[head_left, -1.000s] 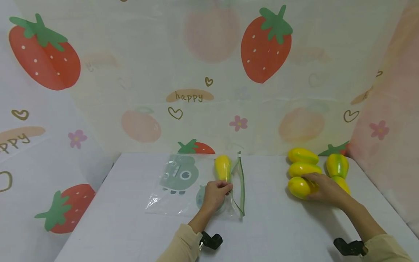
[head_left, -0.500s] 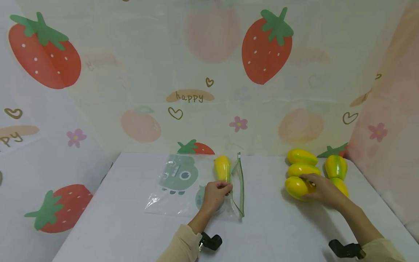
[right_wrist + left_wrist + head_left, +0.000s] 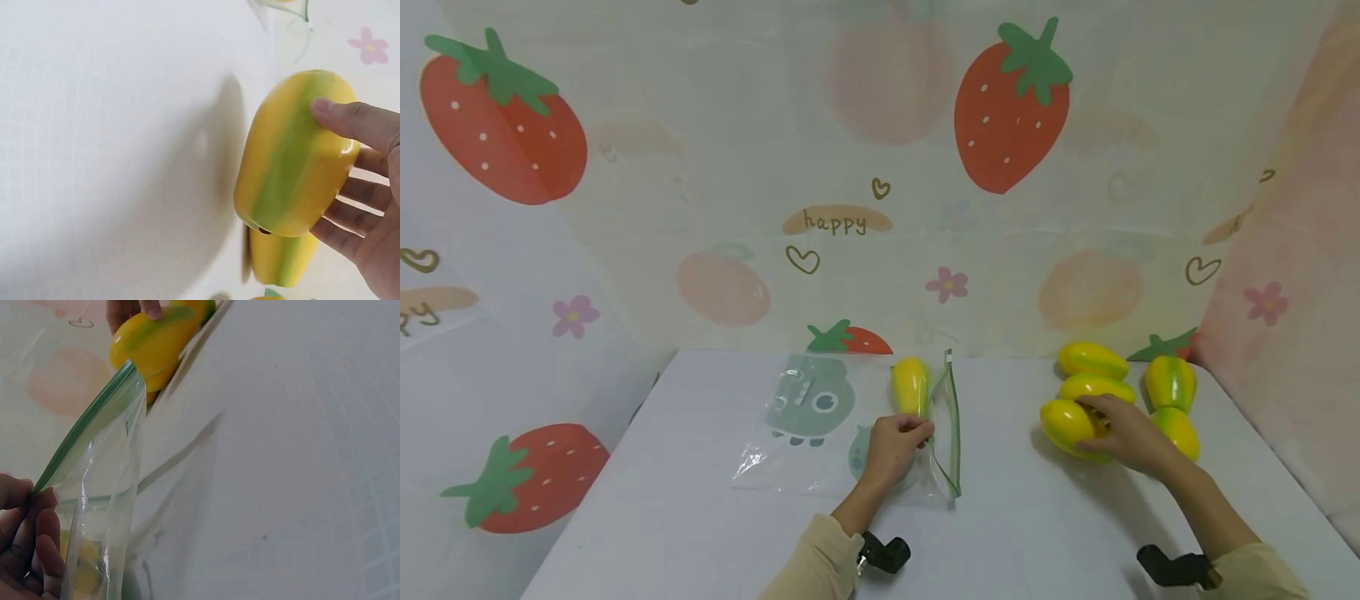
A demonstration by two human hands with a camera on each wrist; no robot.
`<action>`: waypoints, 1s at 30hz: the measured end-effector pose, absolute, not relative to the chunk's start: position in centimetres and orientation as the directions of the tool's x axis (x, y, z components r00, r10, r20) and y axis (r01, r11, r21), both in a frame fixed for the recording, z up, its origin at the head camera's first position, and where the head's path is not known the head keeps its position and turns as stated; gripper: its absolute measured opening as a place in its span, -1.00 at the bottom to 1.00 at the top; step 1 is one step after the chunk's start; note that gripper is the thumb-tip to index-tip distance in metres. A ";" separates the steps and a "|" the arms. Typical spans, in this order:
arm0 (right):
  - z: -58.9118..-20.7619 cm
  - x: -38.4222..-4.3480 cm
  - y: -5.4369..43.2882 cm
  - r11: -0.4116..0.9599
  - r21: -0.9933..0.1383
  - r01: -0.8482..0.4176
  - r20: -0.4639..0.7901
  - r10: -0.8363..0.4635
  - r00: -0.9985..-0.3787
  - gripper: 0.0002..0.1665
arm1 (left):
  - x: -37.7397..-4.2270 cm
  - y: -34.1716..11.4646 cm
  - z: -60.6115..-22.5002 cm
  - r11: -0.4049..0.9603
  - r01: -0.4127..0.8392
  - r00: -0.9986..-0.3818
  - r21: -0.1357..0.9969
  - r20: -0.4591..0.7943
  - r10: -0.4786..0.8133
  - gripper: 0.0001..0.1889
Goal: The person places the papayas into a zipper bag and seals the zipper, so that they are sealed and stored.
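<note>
My left hand (image 3: 895, 446) pinches the green zip edge of a clear zip bag (image 3: 87, 434) between thumb and fingers, and the bag's mouth gapes toward the right. The bag, printed with a green cartoon figure (image 3: 812, 396), lies on the table with one yellow papaya (image 3: 911, 385) inside near the mouth. My right hand (image 3: 1127, 437) grips another glossy papaya (image 3: 294, 156), yellow with a green stripe, thumb on one side and fingers behind. In the right wrist view its shadow falls on the table beside it.
Two more papayas, a rear one (image 3: 1093, 360) and a nearer one (image 3: 1093, 386), lie behind the held one. Two others, a back one (image 3: 1171, 383) and a front one (image 3: 1180, 429), lie end to end at the right. A fruit-printed curtain (image 3: 880, 125) stands behind the white table (image 3: 700, 542).
My right hand has shifted to the left with the papaya, drawing it away from the group. My left hand and the bag stay in place.
</note>
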State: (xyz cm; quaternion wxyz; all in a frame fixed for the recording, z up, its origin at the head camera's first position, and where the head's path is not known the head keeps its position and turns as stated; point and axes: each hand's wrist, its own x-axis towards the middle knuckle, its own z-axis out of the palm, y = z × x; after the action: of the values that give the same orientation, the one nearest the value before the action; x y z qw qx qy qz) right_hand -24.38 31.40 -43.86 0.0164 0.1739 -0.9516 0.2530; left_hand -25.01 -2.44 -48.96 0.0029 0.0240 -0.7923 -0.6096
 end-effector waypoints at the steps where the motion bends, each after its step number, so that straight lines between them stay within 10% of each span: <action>1: -43.9 -24.5 31.3 0.810 -0.479 -0.339 0.116 -0.324 -0.939 -0.26 | -25.0 -2.4 -49.0 0.256 -0.037 -0.999 0.966 -0.027 -0.043 -0.81; 30: -43.4 -26.1 27.2 0.760 -0.586 -0.281 0.087 -0.286 -0.954 -0.22 | -24.9 -2.5 -48.7 0.258 -0.050 -0.998 0.965 -0.042 -0.036 -0.81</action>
State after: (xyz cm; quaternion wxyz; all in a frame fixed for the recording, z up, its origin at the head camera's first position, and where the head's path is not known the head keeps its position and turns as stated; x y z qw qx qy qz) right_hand -26.12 27.16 -43.41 -0.0038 0.1512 -0.9381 0.3117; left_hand -24.88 -2.46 -48.69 -0.0057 0.0269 -0.7931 -0.6085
